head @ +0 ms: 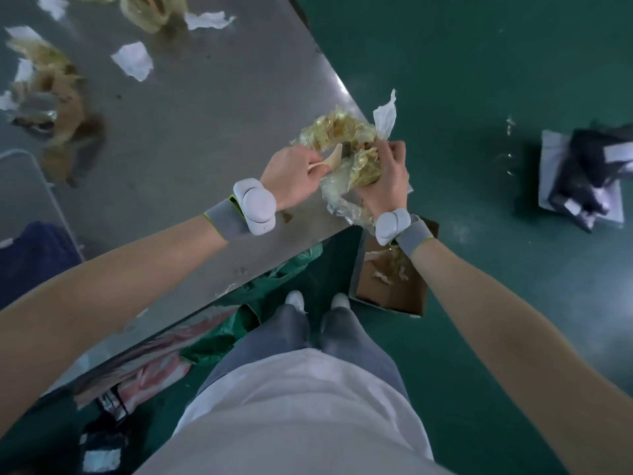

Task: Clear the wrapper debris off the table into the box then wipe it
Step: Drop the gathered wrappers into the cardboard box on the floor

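Steel table (205, 132): grey, dull-shining, its corner edge runs just behind both hands; taken as the landmark for every place below.
Wrapper bundle (346, 138): crumpled yellowish clear film, at the table's right edge, partly hanging past it, with 1 white paper scrap (385, 116) sticking up from it.
Right hand (387, 180): at the table's right edge, fingers curled and clamped around the bundle from the outer side.
Left hand (294, 176): over the table near the same edge, fingers closed on a pale, flat tool (330, 162), possibly a scraper; its tip touches the bundle.
Wrists: each carries 1 grey band with a white rounded device.
Box (394, 289): brown cardboard, open, on the green floor just below the table's corner, under the right wrist; a few bits of film lie inside.
Remaining debris: more yellowish film (51, 84) at the table's far left, blurred; another clump at the far top edge; several white paper scraps, such as one (133, 60) toward the far side of the table.
Green sheet (239, 320): crumpled beneath the table, by the person's feet.
Dark heap (589, 173): on the floor, well apart from the table, to the right.
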The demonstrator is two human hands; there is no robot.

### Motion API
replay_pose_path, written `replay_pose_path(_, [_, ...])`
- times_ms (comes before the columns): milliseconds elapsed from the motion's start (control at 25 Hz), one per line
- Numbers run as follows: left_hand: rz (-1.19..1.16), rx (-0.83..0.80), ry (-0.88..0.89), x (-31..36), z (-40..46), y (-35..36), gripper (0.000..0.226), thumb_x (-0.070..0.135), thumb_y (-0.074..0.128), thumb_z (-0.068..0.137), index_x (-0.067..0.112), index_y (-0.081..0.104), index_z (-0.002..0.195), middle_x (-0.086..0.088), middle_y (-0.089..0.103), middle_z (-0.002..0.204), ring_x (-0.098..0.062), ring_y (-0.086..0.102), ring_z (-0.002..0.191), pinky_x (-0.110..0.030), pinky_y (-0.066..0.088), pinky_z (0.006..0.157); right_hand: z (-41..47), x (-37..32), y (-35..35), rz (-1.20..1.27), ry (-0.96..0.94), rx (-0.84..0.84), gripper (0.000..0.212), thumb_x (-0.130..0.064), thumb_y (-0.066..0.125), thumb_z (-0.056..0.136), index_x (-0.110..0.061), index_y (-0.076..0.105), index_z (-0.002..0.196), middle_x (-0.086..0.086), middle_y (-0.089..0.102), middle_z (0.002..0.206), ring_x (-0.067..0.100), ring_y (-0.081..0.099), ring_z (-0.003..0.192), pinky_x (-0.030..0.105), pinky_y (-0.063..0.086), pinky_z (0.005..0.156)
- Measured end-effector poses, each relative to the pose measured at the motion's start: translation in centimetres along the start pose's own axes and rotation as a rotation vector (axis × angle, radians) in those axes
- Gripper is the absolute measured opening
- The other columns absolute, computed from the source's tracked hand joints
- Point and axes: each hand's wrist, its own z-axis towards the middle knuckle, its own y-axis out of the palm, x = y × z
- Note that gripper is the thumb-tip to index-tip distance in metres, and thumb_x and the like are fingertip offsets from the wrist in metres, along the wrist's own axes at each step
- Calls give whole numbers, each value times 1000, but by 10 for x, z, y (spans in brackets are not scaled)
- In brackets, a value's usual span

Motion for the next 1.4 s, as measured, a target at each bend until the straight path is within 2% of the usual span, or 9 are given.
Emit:
replay_pose_path(80, [10,-43,41,14,2,19,29,25,50,97,8,72,104,-7,65,70,-8,42,45,-16,34,50,-16,16,-16,9,37,36,40,-11,68,68,-7,57,106,14,48,107,22,53,80,36,53,68])
replay_pose_path(200, [30,-102,102,40,6,47,29,24,50,97,6,72,104,-10,69,74,-7,43,45,-16,36,50,-36,46,-39,0,105,95,39,-13,69,70,-7,57,107,13,48,108,26,57,82,39,55,70])
replay_pose_path(440, [84,-194,193,104,11,118,28,23,52,95,6,72,104,-13,72,80,-16,47,51,-30,44,55,-80,117,-94,-9,244,167,41,-16,70,69,-8,57,108,13,49,109,28,59,80,37,55,68])
replay_pose_path(560, [119,-248,210,130,16,158,27,23,52,95,6,73,98,-15,70,78,-17,44,51,-23,34,49,-99,154,-116,4,310,173,43,-15,69,68,-8,57,109,13,49,109,28,58,81,36,54,70])
replay_pose_path(720, [154,-334,208,157,20,209,27,23,52,95,7,73,96,-14,70,78,-22,51,59,-26,32,53,-127,201,-133,1,423,157,47,-12,69,67,-10,57,112,12,48,111,26,58,83,31,52,71])
replay_pose_path(920, [180,-419,193,160,30,263,29,25,52,93,7,74,93,-14,71,75,-26,54,59,-33,43,58,-154,247,-130,-5,519,114,49,-11,72,68,-12,56,115,10,48,109,21,53,82,26,47,71])
replay_pose_path(1080, [208,-502,139,148,41,313,29,24,51,93,5,73,89,-15,70,78,-28,59,67,-35,44,64,-173,289,-109,-19,614,44,51,-12,71,68,-15,55,117,9,48,111,26,57,84,31,52,71])
replay_pose_path(1240, [210,-564,89,126,62,355,28,25,53,93,6,74,95,-13,73,84,-30,64,76,-35,46,68,-183,325,-80,-1,669,-3,54,-14,65,70,-16,53,123,11,48,113,29,57,90,34,52,73])
replay_pose_path(1400, [213,-616,55,98,85,400,28,26,54,93,8,74,99,-12,74,91,-30,64,84,-36,50,72,-191,363,-39,-9,758,-21,62,-12,74,66,-12,53,124,13,47,116,29,56,95,32,51,74])
